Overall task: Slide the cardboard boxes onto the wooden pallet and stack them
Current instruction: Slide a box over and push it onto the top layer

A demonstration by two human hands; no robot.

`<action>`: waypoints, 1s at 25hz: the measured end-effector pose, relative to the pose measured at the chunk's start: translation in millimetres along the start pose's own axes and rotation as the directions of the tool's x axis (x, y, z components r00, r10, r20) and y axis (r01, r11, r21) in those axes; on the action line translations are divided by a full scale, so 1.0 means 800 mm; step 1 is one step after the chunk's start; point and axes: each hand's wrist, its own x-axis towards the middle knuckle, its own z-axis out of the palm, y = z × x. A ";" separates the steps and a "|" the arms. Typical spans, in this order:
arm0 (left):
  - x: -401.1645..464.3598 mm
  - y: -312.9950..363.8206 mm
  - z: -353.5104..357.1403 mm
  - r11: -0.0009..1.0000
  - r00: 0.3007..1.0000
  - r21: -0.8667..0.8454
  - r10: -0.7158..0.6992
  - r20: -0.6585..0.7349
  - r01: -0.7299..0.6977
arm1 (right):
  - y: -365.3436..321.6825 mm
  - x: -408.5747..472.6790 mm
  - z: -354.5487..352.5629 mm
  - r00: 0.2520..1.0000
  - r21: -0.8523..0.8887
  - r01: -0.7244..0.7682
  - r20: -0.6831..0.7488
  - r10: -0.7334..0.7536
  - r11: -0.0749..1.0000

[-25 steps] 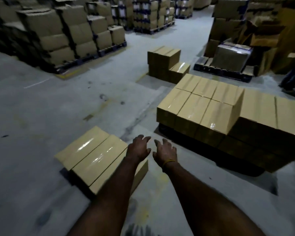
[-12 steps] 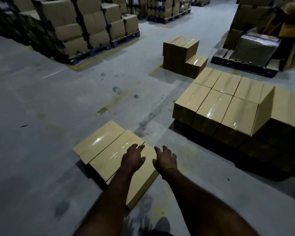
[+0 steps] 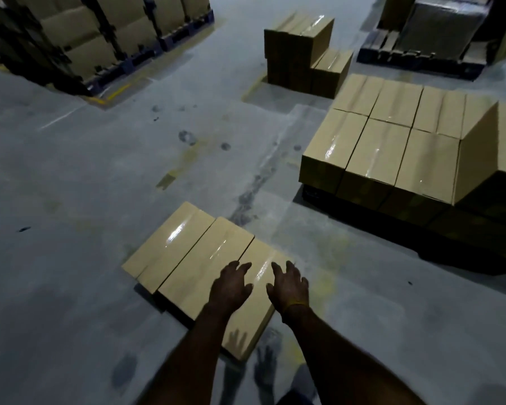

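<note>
**Head view: three floor boxes awaiting transfer, hands poised above the nearest**

Three cardboard boxes (image 3: 205, 258) lie flat on the concrete floor (image 3: 70, 200), long sides touching, tops sealed in glossy tape that catches the light. They sit well apart from the pallet stack (image 3: 392, 150) to the right, where a layer of matching boxes is already set; the pallet itself shows only as a dark base beneath them.

Left hand (image 3: 231, 283) and right hand (image 3: 289, 285) hover over the nearest box (image 3: 254, 314), fingers spread and relaxed, gripping nothing. Shadows of the fingers fall on the box's near end and the floor, so contact looks not yet made.

Assessment: the boxes appear rigid and square-edged, with no visible sag or crushing. Weight cannot be read from here; their length suggests two hands are warranted. The taped tops look slick, so palms pressed there may slip. Better purchase is likely at the short end faces or the lower edges, pushing low to slide the box across the floor.

Further stacked boxes (image 3: 301, 54) stand beyond.
</note>
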 end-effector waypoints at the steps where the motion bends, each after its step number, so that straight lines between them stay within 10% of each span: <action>1: 0.010 -0.013 0.003 1.000 1.000 0.012 0.019 0.014 -0.019 | -0.009 0.007 0.010 1.000 0.006 -0.017 0.003 0.017 1.000; 25: 0.315 -0.366 0.416 0.937 0.933 0.166 0.262 0.247 -0.307 | -0.041 0.264 0.573 0.889 0.073 -0.456 0.090 0.450 0.887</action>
